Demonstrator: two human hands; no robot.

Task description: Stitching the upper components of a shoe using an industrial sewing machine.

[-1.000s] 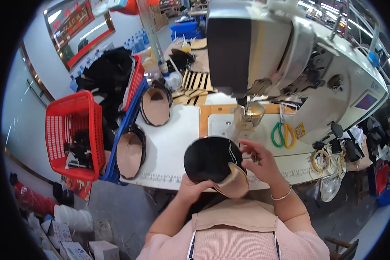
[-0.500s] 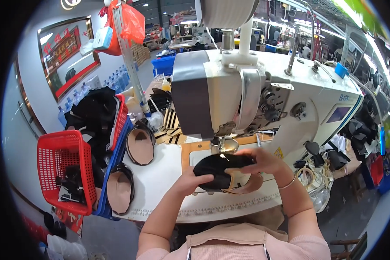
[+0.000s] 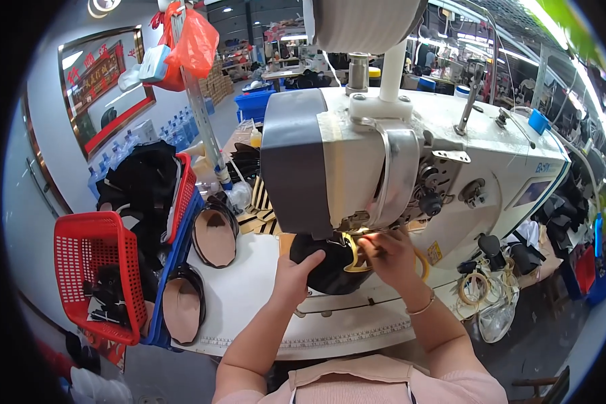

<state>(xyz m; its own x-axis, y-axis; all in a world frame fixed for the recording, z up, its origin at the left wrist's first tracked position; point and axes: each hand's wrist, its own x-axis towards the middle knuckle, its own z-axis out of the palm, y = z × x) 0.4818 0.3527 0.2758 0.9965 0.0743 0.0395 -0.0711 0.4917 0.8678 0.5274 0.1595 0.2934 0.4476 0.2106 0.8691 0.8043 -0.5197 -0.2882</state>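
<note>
A black shoe upper (image 3: pixel 333 277) with a pale yellow-lit inner edge lies under the head of a white and grey sewing machine (image 3: pixel 293 161). My left hand (image 3: pixel 295 276) grips its left side, thumb on top of the black material. On the other side, my right hand (image 3: pixel 389 256) is closed on the upper's lining edge, fingers bent close to the needle area. The needle itself is hidden behind the hands and machine head. Two more black uppers with pinkish-beige bottoms, a farther upper (image 3: pixel 215 237) and a nearer upper (image 3: pixel 183 310), lie at the table's left.
A red plastic basket (image 3: pixel 133 269) holding black pieces stands at the left, beside a blue crate (image 3: pixel 156 328) and a heap of black material (image 3: pixel 141 178). A ruler strip (image 3: pixel 343 335) runs along the table's front. Tape rolls (image 3: pixel 475 288) hang at the right.
Both hands have pushed the upper forward and slightly left, under the machine head. My right hand has moved down inside the upper's opening edge. The view has shifted slightly.
</note>
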